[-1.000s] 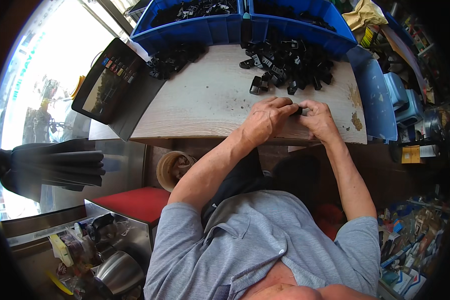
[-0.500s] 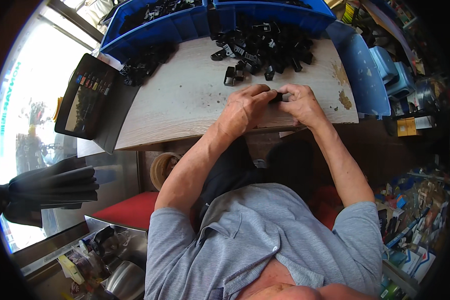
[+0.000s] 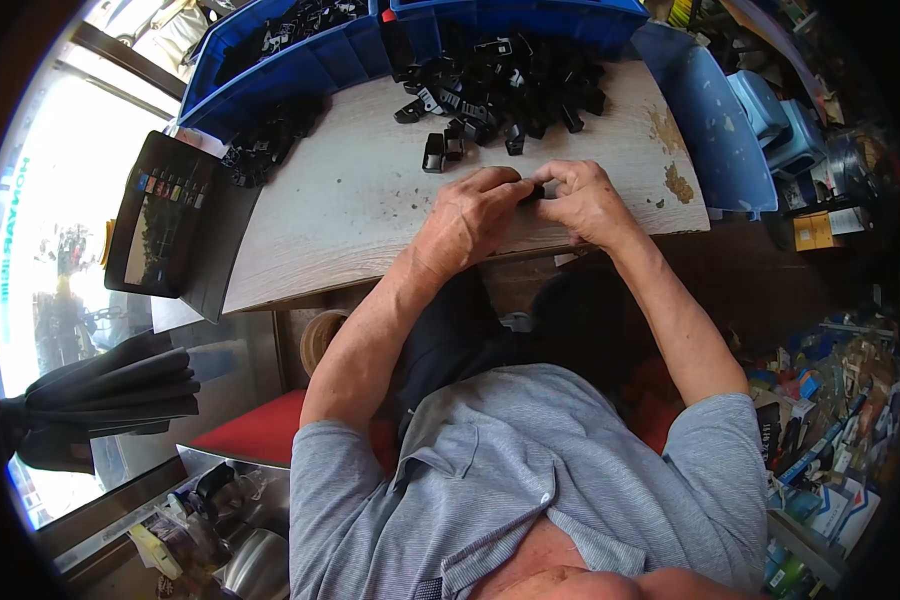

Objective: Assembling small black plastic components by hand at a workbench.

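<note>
Close together above the front edge of the worktable [image 3: 340, 215], both my hands hold one small black plastic part [image 3: 533, 193]. My left hand [image 3: 473, 213] is closed, its fingers pinching the part from the left. From the other side, my right hand [image 3: 583, 203] grips it between thumb and bent fingers. Much of the part is hidden by the fingers. Just beyond my hands lies a pile of similar black parts [image 3: 535, 90], some with shiny metal pieces. A few of them, such as a small black clip-like piece [image 3: 434, 152], sit apart at the pile's near edge.
Blue bins [image 3: 300, 70] of black parts line the table's far edge, with a smaller black heap [image 3: 270, 140] at the left one's foot. A tablet in a dark case [image 3: 165, 215] stands at left. A light-blue plastic tray [image 3: 715, 130] hangs off the right side.
The whole view has shifted slightly, so the table and bins sit a little further left and up. My hands keep the same grip on the black part.
</note>
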Demonstrator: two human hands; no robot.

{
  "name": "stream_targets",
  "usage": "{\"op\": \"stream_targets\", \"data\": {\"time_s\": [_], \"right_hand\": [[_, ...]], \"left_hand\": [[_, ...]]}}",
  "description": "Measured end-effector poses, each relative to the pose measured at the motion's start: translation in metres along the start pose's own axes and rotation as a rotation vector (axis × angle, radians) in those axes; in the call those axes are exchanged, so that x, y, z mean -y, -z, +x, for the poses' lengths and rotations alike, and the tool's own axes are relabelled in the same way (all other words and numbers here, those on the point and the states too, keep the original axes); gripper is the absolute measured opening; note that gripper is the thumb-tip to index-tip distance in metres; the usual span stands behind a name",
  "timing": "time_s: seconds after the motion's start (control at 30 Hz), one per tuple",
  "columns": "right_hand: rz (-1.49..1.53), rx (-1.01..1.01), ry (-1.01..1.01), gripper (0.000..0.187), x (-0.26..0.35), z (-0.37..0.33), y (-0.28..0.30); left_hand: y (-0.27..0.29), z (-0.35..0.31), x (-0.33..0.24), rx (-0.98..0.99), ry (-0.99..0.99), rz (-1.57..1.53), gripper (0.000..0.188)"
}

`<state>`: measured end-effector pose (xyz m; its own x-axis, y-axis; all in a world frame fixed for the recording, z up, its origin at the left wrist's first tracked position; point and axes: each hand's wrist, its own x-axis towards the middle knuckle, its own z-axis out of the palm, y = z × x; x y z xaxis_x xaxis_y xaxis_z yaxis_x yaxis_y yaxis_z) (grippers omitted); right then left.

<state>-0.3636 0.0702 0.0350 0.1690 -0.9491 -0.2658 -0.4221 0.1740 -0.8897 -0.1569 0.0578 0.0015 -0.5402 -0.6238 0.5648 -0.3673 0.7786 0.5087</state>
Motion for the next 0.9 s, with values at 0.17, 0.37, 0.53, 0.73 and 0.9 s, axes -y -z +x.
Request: {"op": "stream_targets", "data": {"time_s": [0.17, 0.37, 0.53, 0.73, 0.9], "right_hand": [[0.013, -0.010, 0.002, 0.028, 0.001, -0.001, 0.001], [0.022, -0.020, 0.012, 0.025, 0.002, -0.001, -0.003], [0.003, -0.037, 0.021, 0.024, 0.000, -0.003, -0.001], [0.114, -0.069, 0.077, 0.034, -0.005, -0.008, 0.000], [0.224, -0.111, 0.062, 0.041, -0.009, -0.002, 0.000]], "left_hand": [[0.000, -0.001, -0.008, 0.034, -0.013, 0.130, 0.042], [0.004, -0.009, -0.012, 0.079, -0.008, 0.350, 0.041], [0.010, -0.012, -0.013, -0.122, 0.020, 0.284, 0.037], [0.089, -0.018, 0.060, -0.602, 0.261, 0.689, 0.023], [0.127, -0.012, 0.116, -0.278, 0.550, 0.963, 0.028]]}}
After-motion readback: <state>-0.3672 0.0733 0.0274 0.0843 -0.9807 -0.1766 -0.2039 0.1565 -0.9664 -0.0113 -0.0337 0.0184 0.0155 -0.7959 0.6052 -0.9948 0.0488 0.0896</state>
